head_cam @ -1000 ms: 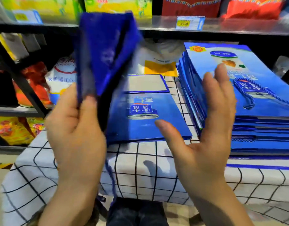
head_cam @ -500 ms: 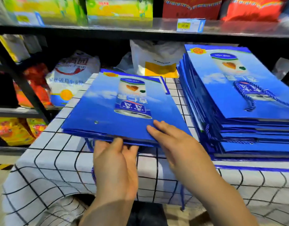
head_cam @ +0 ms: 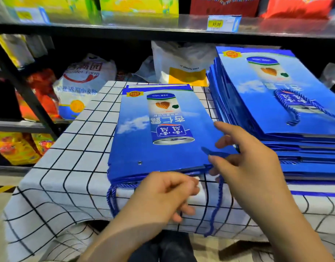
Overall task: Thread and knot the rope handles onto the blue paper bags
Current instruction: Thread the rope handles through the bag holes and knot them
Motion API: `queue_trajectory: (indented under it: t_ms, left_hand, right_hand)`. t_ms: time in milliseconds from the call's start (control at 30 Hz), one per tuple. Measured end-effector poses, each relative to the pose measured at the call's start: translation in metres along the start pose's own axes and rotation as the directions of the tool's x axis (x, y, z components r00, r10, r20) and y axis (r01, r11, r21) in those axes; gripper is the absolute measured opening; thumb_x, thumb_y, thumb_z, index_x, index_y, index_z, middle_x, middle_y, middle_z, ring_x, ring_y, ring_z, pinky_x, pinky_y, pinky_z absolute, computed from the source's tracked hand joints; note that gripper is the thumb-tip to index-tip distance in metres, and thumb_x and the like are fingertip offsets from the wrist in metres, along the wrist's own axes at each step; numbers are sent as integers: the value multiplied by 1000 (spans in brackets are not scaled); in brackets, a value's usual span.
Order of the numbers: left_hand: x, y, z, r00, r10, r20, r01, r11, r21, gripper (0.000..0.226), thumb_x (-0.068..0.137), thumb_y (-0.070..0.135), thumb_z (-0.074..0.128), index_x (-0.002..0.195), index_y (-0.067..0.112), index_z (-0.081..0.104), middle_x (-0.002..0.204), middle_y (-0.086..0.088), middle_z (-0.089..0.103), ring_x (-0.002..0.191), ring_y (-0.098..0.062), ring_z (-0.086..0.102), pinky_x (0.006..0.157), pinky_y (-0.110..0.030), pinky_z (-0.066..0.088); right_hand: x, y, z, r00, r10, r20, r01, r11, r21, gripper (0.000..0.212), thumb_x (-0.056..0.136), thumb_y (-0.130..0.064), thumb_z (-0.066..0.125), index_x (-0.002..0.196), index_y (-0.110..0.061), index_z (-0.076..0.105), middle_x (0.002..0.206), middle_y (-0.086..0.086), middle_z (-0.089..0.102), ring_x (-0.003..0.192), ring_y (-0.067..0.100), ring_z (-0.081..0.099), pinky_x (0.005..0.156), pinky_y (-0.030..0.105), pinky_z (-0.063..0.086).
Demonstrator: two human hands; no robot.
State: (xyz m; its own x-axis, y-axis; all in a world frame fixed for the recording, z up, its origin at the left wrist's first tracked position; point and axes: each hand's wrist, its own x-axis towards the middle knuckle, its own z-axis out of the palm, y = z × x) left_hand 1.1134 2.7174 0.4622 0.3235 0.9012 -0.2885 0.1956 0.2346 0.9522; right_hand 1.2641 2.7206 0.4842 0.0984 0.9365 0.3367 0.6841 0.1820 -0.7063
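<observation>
The left hand [head_cam: 162, 193] sits at the near edge of the top blue paper bag [head_cam: 153, 114], fingers curled; whether it grips anything I cannot tell. The right hand [head_cam: 246, 167] pinches a blue rope [head_cam: 216, 205] at the bag's near right corner, and the rope's tail hangs over the checked tablecloth [head_cam: 68, 167]. The bag lies flat on a few others, its can print reading "杏仁" upside down, with a bare eyelet [head_cam: 139, 163] near its front edge. To the right rises a taller stack of bags [head_cam: 276, 118]. Behind, a flour sack [head_cam: 83, 82] shows "小麦粉", and a shelf tag [head_cam: 223, 23] reads "$5.00".
</observation>
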Motion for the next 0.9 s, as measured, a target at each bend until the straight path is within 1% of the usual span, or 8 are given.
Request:
queue_trajectory:
  t_ms: [100,233,433,500,567,667,800,900]
  left_hand:
    - [4,0,15,978,-11,207,-4,997,73,15,87,18,60,92,32,59,97,8,67,58,-8,62,44,-12,41]
    - [8,1,27,964,-4,266,-48,981,190,13,86,22,62,74,25,57,70,8,63,50,-5,57,41,-10,37]
    - [8,23,2,985,127,116,-126,992,-20,20,89,22,52,74,14,61,59,-2,67,32,-7,47,34,-13,31]
    - [13,32,-9,982,174,73,-166,981,-104,20,88,21,52,73,15,64,57,-5,67,29,-7,46,32,-12,29]
    - [20,39,-15,980,192,48,-181,969,-166,20,87,20,52,73,14,64,54,-6,66,28,-7,46,31,-12,29]
    - [27,47,-16,983,183,23,-175,965,-196,19,89,20,51,79,11,64,53,-5,66,30,-7,49,31,-12,33]
    - [28,52,-16,982,190,-1,-187,965,-183,16,91,21,49,87,12,63,61,-4,69,33,-7,50,33,-13,35]
    - [23,47,-28,956,269,-118,-270,963,9,20,91,27,48,84,19,65,64,4,68,30,-8,40,33,-11,29]
  right_hand:
    - [4,-2,1,993,112,35,-117,930,348,49,81,0,62,99,-44,51,92,-8,53,56,14,65,53,21,52]
    - [8,-4,1,979,194,66,-200,832,518,38,83,2,59,93,-34,57,90,-2,54,56,16,66,51,25,55]
    - [1,15,-5,985,146,-93,-109,940,324,10,85,-27,58,78,-29,65,74,-1,63,52,9,59,50,24,46]
    - [-6,15,-10,988,143,53,-153,910,384,24,85,-34,59,68,-21,69,61,1,62,43,10,53,42,16,39]
    - [-12,9,-7,945,104,311,-210,920,331,20,83,-29,64,68,-17,71,53,-2,60,40,7,49,41,13,36]
    - [-19,4,9,850,3,527,-129,971,203,12,76,-30,70,81,-19,68,53,-4,50,46,2,42,49,23,39]
    - [-17,-3,24,857,-34,514,-70,981,181,23,82,-28,64,74,-6,65,52,-5,49,49,5,43,52,25,37]
    - [-4,-17,20,898,12,439,-193,909,370,22,85,-19,59,66,-9,61,48,-5,57,42,7,51,43,19,39]
